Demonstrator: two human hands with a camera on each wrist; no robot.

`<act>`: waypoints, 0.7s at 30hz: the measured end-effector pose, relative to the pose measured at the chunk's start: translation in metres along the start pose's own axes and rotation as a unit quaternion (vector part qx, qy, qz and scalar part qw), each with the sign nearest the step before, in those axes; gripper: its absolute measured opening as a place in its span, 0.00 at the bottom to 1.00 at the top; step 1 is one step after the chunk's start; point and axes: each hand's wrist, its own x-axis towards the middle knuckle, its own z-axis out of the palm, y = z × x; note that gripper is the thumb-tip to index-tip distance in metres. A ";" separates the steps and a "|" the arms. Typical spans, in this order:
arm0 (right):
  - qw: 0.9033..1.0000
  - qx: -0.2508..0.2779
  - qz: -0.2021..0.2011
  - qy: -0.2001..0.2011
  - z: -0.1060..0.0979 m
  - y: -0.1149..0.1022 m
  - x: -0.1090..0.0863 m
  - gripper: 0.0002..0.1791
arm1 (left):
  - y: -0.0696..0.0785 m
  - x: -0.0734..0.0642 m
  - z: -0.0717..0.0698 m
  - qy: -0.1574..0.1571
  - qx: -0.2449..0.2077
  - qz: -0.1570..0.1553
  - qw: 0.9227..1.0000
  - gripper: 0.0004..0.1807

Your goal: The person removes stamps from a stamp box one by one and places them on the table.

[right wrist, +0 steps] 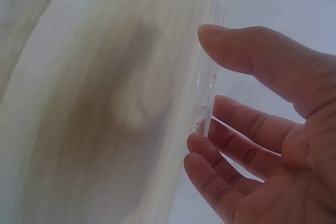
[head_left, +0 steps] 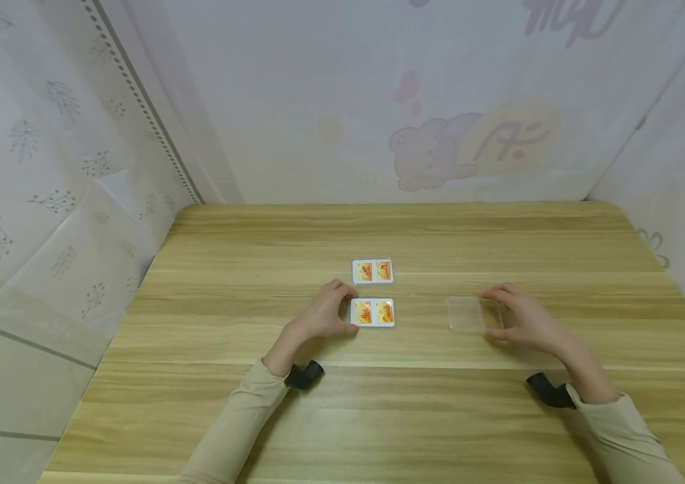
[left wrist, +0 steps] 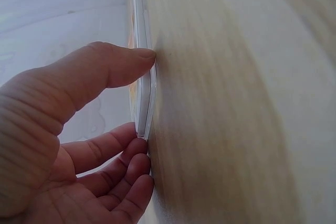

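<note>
Head | we can't read print (head_left: 364,313) on case (head_left: 374,313) | left hand (head_left: 322,312) pinches it | right hand (head_left: 522,318) pinches clear cover (head_left: 465,314) between fingertips (right wrist: 198,143)

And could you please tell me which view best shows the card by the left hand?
The head view, where the card shows its printed face. The left wrist view shows it nearly edge-on, partly covered; the right wrist view doesn't show it.
</note>
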 end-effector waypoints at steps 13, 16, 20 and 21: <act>1.000 -0.012 -0.002 0.010 -0.001 0.014 -0.011 0.33 | -0.001 0.000 0.000 -0.003 0.004 0.004 1.000 0.30; 1.000 -0.005 0.009 0.004 -0.002 0.016 -0.013 0.33 | -0.001 0.000 0.000 -0.002 0.005 0.004 1.000 0.30; 1.000 -0.003 0.018 -0.004 -0.002 0.018 -0.013 0.32 | 0.000 0.000 0.000 -0.001 0.002 0.003 1.000 0.30; 1.000 -0.001 0.019 -0.006 -0.002 0.019 -0.013 0.32 | 0.000 0.000 0.000 -0.001 0.001 0.004 1.000 0.30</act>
